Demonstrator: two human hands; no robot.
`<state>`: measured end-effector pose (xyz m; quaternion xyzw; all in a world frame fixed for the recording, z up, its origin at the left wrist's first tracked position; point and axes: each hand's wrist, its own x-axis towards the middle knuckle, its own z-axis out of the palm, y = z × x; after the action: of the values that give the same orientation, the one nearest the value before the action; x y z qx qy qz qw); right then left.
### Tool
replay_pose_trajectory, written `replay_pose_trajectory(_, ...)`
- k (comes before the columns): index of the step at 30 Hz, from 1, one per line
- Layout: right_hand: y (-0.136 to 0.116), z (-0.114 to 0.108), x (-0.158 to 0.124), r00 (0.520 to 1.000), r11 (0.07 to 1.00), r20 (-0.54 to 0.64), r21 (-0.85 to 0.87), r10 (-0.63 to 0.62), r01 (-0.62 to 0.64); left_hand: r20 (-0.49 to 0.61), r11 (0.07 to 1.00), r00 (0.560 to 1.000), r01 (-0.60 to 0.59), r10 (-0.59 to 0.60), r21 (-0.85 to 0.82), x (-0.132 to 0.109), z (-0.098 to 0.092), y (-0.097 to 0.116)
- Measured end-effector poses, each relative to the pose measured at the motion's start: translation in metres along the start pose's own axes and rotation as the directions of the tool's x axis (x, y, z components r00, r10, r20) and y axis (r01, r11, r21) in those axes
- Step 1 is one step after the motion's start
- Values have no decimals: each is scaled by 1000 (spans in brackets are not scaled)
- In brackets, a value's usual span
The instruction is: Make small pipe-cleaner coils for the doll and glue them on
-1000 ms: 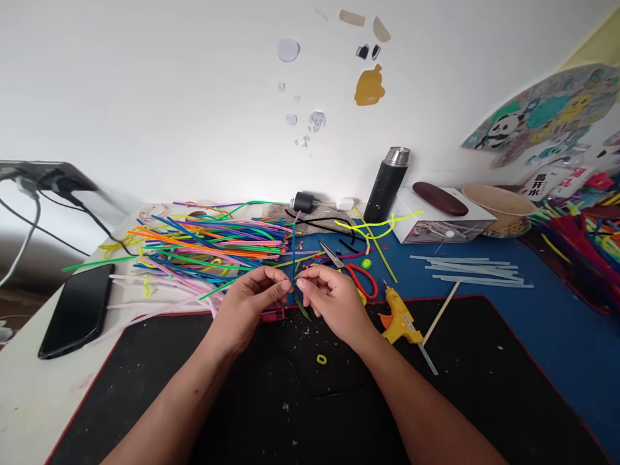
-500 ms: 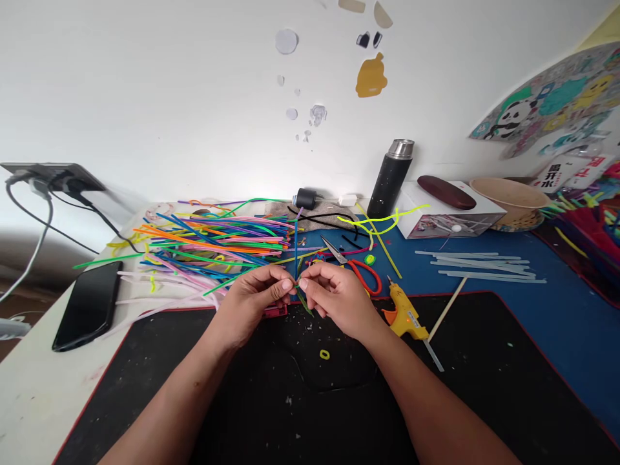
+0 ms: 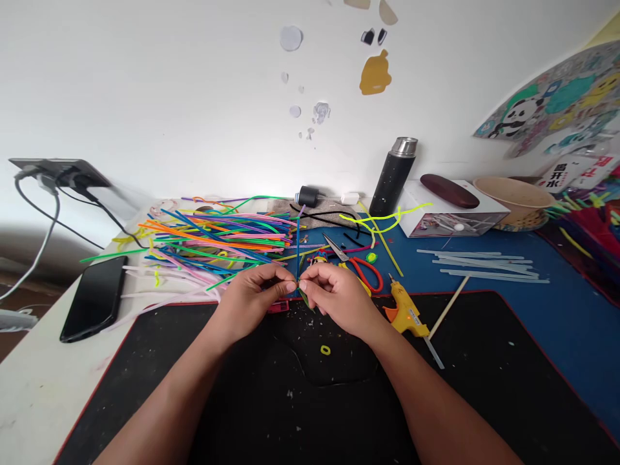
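Observation:
My left hand (image 3: 256, 294) and my right hand (image 3: 335, 294) meet above the far edge of the black mat, thumbs and forefingers pinched together. Between their tips is a short green pipe cleaner (image 3: 303, 298), mostly hidden by the fingers. A blue pipe cleaner (image 3: 298, 248) runs straight up behind the fingertips; whether it is held too I cannot tell. Just beyond my right hand lie scissors (image 3: 364, 271) with orange-red handles. A yellow glue gun (image 3: 405, 313) rests to the right, and a small yellow-green ring (image 3: 325, 350) lies on the mat below the hands.
Many coloured pipe cleaners (image 3: 217, 236) are heaped at the left, beside a black phone (image 3: 94, 300). Clear glue sticks (image 3: 484, 261) lie at the right. Behind stand a black flask (image 3: 393, 177), a white drawer box (image 3: 453, 216) and a tan basket (image 3: 513, 197).
Both hands stay pinched close together, with only slight finger movement. The green end below the fingers sticks out less than before. The whole view has shifted slightly.

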<state>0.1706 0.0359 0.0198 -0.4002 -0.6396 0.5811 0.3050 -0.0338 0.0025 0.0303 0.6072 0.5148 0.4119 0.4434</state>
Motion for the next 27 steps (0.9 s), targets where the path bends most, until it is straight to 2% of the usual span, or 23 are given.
replay_pose_trajectory(3, 2, 0, 0, 1000, 999, 6, -48, -2, 2, -6, 998, 1000, 2, -1, 70, 0, 2, -1)
replay_pose_trajectory(5, 1, 0, 0, 1000, 999, 4, -43, -3, 4, -21, 998, 1000, 25, -23, 54, 0, 2, -1)
replay_pose_trajectory(9, -4, -1, -2, 1000, 999, -22, 31, -11, 12, -77, 998, 995, 69, -68, 2, 2, -1, -1)
replay_pose_trajectory(11, -5, -3, -2, 998, 995, -56, 94, -18, 23, -67, 997, 995, 78, -77, 15, 1, -1, -1)
replay_pose_trajectory(13, -7, -5, -1, 994, 986, -103, 160, -36, 53, 20, 996, 997, 67, -68, 58, -2, 3, -1)
replay_pose_trajectory(15, -8, -8, 0, 987, 974, -146, 209, -60, 90, 183, 991, 983, -6, -19, 137, -7, 13, 0)
replay_pose_trajectory(17, -9, -10, 1, 982, 966, -175, 232, -70, 111, 329, 953, 941, -164, 75, 253, -12, 25, 0)
replay_pose_trajectory(19, -9, -9, 1, 980, 962, -186, 249, -69, 115, 448, 890, 881, -321, 154, 325, -16, 35, 0)
replay_pose_trajectory(22, -9, -7, 1, 984, 957, -168, 270, -60, 104, 546, 817, 821, -427, 169, 387, -19, 44, 0)
replay_pose_trajectory(27, -6, -2, 1, 987, 961, -142, 255, -70, 105, 593, 760, 796, -459, 122, 460, -20, 48, -3)
